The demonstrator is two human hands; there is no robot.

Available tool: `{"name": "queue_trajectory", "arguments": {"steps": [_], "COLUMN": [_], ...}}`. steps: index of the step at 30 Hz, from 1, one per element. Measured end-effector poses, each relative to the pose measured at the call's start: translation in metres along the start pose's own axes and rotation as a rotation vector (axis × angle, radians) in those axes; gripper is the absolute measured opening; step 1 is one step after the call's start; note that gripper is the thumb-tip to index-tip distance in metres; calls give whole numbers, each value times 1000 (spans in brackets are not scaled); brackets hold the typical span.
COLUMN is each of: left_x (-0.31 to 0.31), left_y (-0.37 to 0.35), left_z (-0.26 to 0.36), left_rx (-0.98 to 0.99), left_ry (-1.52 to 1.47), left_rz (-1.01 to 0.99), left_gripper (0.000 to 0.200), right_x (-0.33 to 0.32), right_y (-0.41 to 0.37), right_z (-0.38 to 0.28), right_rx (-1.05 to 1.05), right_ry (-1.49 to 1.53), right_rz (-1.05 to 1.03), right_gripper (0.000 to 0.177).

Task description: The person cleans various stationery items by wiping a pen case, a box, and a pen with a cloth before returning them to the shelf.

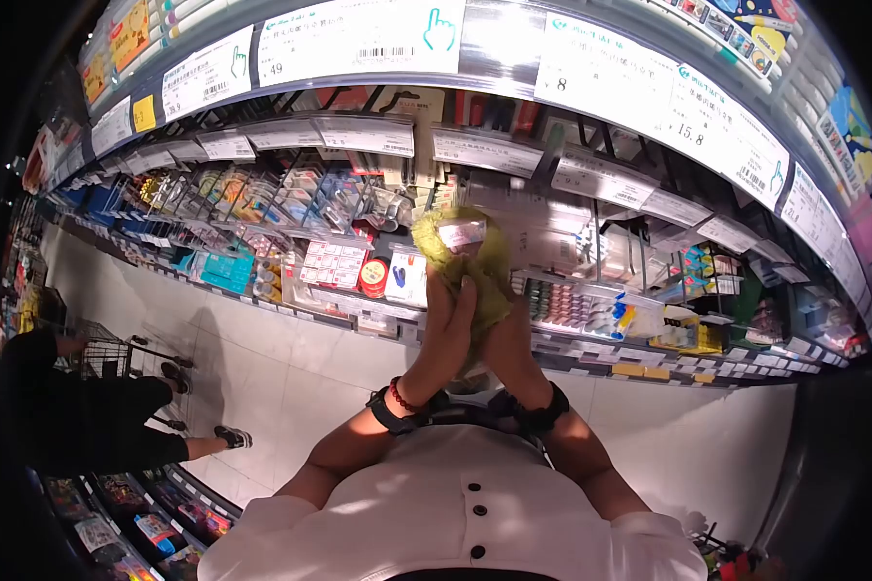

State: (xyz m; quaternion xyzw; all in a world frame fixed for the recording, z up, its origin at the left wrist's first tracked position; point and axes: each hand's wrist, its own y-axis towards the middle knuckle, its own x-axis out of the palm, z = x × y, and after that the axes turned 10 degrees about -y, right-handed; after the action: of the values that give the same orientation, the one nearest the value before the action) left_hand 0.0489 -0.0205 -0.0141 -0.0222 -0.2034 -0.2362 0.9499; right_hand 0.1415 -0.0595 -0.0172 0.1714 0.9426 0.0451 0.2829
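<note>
A yellow-green cloth [491, 257] is bunched up in front of the shelves, with a small pale packet or label [462, 233] showing in its upper part. My left hand [451, 315] is wrapped on the cloth's left side, fingers pressed together. On the right side my right hand [507, 334] is closed on the lower part of the cloth, its fingers mostly hidden behind the folds. Behind the cloth, shelf compartments hold small goods, among them red-and-white boxes [333, 263] and a round red item [373, 275].
Price labels line the upper shelf edge [358, 81]. At the left, a person in dark clothes [97, 407] stands by a shopping cart [107, 352]. More goods lie in a low rack [155, 531] at the lower left. Pale tiled floor [291, 373] shows beneath the shelves.
</note>
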Motion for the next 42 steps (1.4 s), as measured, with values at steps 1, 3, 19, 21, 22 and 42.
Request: {"name": "queue_trajectory", "arguments": {"steps": [1, 3, 19, 21, 22, 42], "left_x": [1, 2, 16, 18, 19, 2], "left_y": [-1, -2, -6, -9, -9, -5], "left_z": [-1, -4, 4, -1, -4, -9], "left_rx": [27, 81, 166, 160, 168, -76], "left_ry": [35, 111, 39, 83, 86, -338], "left_rz": [-21, -64, 347, 294, 279, 176], "left_gripper": [45, 43, 62, 68, 70, 36], "right_x": [-4, 4, 0, 21, 24, 14], "right_y": [0, -1, -1, -5, -3, -1], "right_z": [-2, 11, -5, 34, 36, -7], "right_rx": [38, -45, 184, 137, 113, 51], "right_ry": [-36, 92, -220, -227, -229, 324], "right_rz": [-34, 169, -34, 216, 340, 381], "right_gripper": [39, 37, 33, 33, 33, 17]}}
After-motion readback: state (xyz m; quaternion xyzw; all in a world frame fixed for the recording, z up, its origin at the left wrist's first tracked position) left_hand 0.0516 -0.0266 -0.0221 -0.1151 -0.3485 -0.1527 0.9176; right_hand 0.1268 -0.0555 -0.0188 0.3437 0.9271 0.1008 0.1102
